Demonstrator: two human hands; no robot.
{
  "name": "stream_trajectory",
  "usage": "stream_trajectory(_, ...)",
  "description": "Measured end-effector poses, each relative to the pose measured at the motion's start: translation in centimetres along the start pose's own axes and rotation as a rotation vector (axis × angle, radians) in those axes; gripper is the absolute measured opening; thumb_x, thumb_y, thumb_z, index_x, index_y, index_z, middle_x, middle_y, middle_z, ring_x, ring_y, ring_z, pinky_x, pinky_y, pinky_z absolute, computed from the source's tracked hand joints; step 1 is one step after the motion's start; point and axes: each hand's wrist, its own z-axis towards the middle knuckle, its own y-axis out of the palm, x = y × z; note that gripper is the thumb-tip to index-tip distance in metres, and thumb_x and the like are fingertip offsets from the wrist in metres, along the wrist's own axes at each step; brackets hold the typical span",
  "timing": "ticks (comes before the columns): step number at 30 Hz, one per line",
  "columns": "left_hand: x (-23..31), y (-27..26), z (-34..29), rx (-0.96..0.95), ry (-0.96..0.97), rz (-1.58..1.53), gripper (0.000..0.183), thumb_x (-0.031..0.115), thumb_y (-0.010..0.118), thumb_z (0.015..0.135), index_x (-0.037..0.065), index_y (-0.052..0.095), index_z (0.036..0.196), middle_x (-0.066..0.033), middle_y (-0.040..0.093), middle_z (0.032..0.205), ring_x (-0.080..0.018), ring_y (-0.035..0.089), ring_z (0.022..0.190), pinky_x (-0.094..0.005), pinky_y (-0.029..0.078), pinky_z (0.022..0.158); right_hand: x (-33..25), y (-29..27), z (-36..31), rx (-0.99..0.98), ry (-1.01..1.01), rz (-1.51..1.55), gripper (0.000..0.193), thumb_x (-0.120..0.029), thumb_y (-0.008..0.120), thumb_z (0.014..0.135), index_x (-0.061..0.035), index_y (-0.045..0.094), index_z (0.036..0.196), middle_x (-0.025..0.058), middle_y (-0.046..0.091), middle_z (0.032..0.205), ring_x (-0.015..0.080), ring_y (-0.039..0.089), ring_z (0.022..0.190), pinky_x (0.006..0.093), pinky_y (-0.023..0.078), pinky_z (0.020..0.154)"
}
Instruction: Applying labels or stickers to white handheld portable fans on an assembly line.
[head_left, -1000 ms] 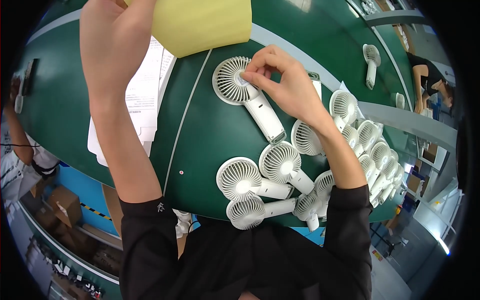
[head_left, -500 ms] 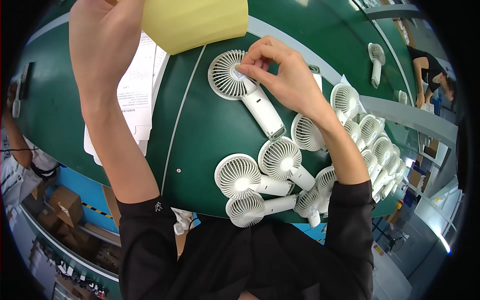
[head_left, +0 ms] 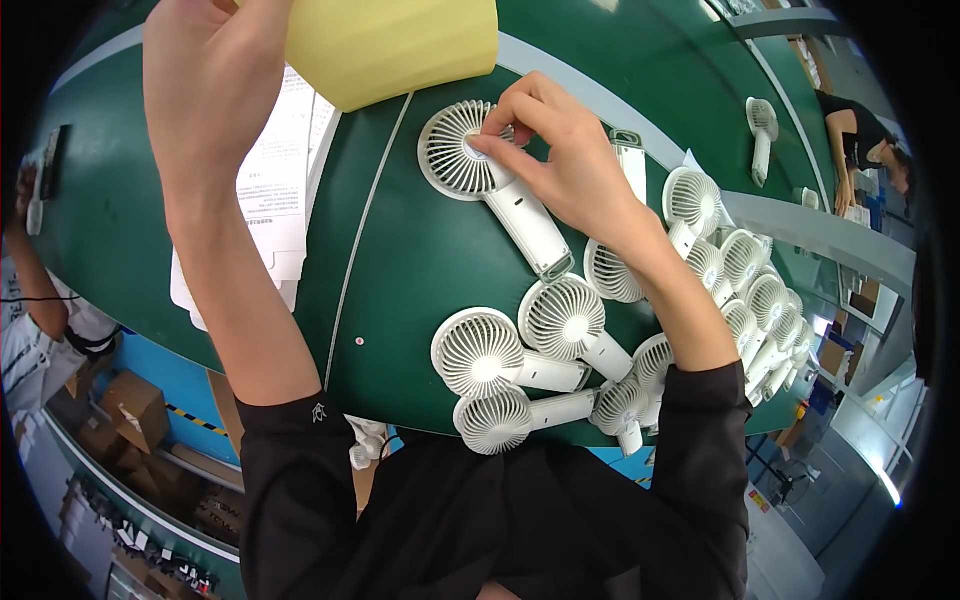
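My right hand is closed in a pinch, with thumb and index finger at the hub of a white handheld fan. Under the fingertips a small pale label shows in part on the fan's grille. That fan lies on the green table with its handle toward me. High on the left, my left hand is at the edge of a raised, bent yellow sheet and seems to grip it; its fingertips are cut off by the picture's top.
White printed papers lie beneath my left forearm. Several more white fans crowd the table near me and to the right. A tiny pinkish dot lies on the green tabletop. Another person stands at the far right; someone's arm shows at left.
The right thumb and fingertips have shifted slightly left onto the hub, covering more of the label. The left hand and yellow sheet are nearly unchanged.
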Motion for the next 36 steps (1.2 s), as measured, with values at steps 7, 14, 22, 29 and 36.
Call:
stream_trajectory(7,0.7,-0.2,0.2,-0.025,-0.026,-0.027,0.027,0.008,0.056,0.100,-0.005,0.062,0.124,-0.0094,0.067,0.113,-0.0137,0.065,0.100,-0.0239,0.053,0.085,0.6,0.7,0.2,0.045,0.007,-0.090,0.035,-0.031,0.079,0.084,-0.0030,0.064,0.098,0.0056,0.052,0.096,0.0151,0.048,0.076,0.0273,0.044,0.067)
stream_trajectory(14,1.7,-0.1,0.0,-0.013,-0.075,-0.126,0.027,0.005,0.058,0.098,-0.006,0.062,0.122,-0.0098,0.068,0.114,-0.0147,0.063,0.103,-0.0242,0.048,0.091,1.3,0.6,0.1,-0.082,0.243,0.077,0.044,-0.044,0.069,0.090,-0.0112,0.065,0.119,0.0051,0.048,0.094,0.0159,0.043,0.076,0.0292,0.043,0.075)
stream_trajectory(22,-0.4,-2.3,0.4,0.108,0.207,0.036,0.030,0.018,0.063,0.098,0.009,0.068,0.126,-0.0019,0.072,0.105,-0.0042,0.060,0.084,-0.0169,0.043,0.077,-1.4,0.4,-1.0,0.208,0.239,-0.407,0.061,-0.052,0.065,0.089,0.0075,0.056,0.098,0.0232,0.063,0.093,0.0390,0.062,0.087,0.0439,0.049,0.078)
stream_trajectory(29,0.2,-2.8,0.7,0.112,0.114,-0.058,0.026,0.016,0.060,0.100,0.005,0.067,0.123,-0.0029,0.071,0.106,-0.0077,0.061,0.091,-0.0237,0.049,0.081,-2.0,0.2,-3.6,-0.137,0.461,-0.238,0.057,-0.044,0.072,0.080,0.0074,0.058,0.103,0.0281,0.067,0.090,0.0429,0.066,0.087,0.0468,0.051,0.078)
stream_trajectory(36,1.5,-0.4,-0.6,-0.159,0.094,-0.163,0.030,0.012,0.063,0.097,0.006,0.063,0.126,-0.0077,0.065,0.121,-0.0142,0.060,0.105,-0.0268,0.047,0.091,3.1,-6.9,0.7,0.620,0.245,-0.476,0.047,-0.031,0.071,0.089,0.0042,0.057,0.117,0.0210,0.064,0.107,0.0293,0.063,0.099,0.0373,0.050,0.087)
